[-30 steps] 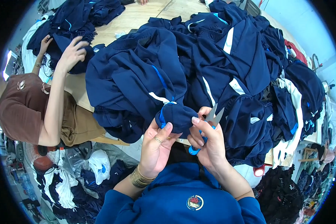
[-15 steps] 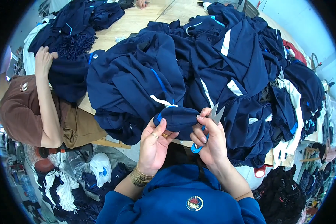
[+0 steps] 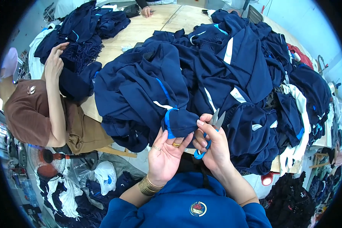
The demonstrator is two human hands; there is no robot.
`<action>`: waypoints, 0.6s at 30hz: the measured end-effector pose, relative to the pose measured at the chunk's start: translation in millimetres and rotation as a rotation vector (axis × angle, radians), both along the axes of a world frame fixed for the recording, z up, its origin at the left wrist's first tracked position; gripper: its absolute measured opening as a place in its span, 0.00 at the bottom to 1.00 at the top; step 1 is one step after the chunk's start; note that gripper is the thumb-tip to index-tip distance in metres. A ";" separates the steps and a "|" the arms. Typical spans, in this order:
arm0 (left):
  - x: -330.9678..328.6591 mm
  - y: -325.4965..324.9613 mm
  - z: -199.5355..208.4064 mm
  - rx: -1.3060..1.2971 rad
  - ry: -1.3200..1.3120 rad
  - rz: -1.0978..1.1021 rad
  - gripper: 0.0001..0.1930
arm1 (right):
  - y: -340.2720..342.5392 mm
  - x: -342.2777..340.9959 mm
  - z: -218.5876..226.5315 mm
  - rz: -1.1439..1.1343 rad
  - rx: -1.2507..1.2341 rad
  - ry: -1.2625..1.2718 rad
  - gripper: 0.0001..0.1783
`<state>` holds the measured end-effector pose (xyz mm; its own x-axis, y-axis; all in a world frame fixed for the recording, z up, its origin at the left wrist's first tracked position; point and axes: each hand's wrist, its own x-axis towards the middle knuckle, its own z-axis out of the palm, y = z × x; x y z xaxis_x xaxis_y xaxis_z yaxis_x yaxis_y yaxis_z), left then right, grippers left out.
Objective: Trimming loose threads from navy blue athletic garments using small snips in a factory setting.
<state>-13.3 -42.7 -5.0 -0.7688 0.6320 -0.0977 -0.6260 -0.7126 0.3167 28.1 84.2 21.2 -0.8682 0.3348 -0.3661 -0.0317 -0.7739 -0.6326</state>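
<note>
A navy garment [image 3: 140,85] with a bright blue stripe and white trim lies heaped on the table in front of me. My left hand [image 3: 165,155], palm up, grips its near end by the blue stripe, thumb at the edge and fingertips partly hidden under the cloth. My right hand [image 3: 212,142] pinches the right side of that same end between thumb and forefinger. Held in the right palm are thread snips [image 3: 217,121] with a blue finger loop. Their blades point up, parted and away from the cloth.
More navy garments [image 3: 235,64] with white stripes pile up at the right. A co-worker in a brown top [image 3: 34,114] handles navy cloth at the left. Another hand [image 3: 146,12] rests on the far table [image 3: 171,22]. A fan [image 3: 45,161] stands lower left among bags and cloth.
The held end has been turned and flattened, so more of the blue stripe shows. My left hand has moved slightly right and down. The co-worker's hand has shifted up and right, fingers now extended.
</note>
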 end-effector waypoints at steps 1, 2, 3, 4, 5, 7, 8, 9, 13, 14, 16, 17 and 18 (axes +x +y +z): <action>0.9 2.2 1.5 0.022 -0.027 -0.005 0.20 | 0.9 0.0 0.4 0.003 0.001 0.004 0.06; 1.3 3.7 3.1 0.045 -0.054 -0.009 0.20 | 2.0 0.1 0.7 -0.020 -0.024 0.006 0.06; 0.6 5.2 5.6 0.046 -0.050 -0.006 0.20 | 3.3 0.2 0.8 -0.043 -0.049 0.008 0.06; -0.5 7.0 7.7 0.061 -0.110 -0.002 0.20 | 5.7 0.5 -0.4 -0.054 -0.058 0.020 0.06; -1.0 8.4 8.8 0.075 -0.170 0.001 0.21 | 7.4 0.5 0.3 -0.051 -0.072 0.017 0.06; -2.6 10.3 2.1 0.109 -0.138 -0.019 0.20 | 9.4 1.5 1.8 -0.047 -0.085 0.017 0.06; -3.3 11.4 -1.3 0.142 -0.108 -0.039 0.20 | 9.9 2.6 2.5 -0.038 -0.098 0.030 0.06; -2.8 12.3 -3.1 0.143 -0.104 -0.040 0.20 | 10.5 4.0 3.3 -0.028 -0.110 0.043 0.06; 3.7 17.3 -5.1 0.022 0.003 0.042 0.17 | 10.2 6.3 3.6 -0.020 -0.158 0.047 0.06; 5.5 20.5 -3.7 -0.065 0.089 0.078 0.19 | 11.1 6.8 3.1 -0.022 -0.156 0.052 0.06; 8.3 25.8 -0.4 -0.083 0.081 0.092 0.19 | 12.9 7.7 1.0 -0.025 -0.169 0.061 0.06; 9.7 27.6 0.5 -0.104 0.068 0.107 0.20 | 14.5 7.6 0.8 -0.028 -0.154 0.061 0.06; 10.7 29.1 0.5 -0.105 0.070 0.107 0.20 | 15.7 7.0 0.4 -0.027 -0.156 0.063 0.06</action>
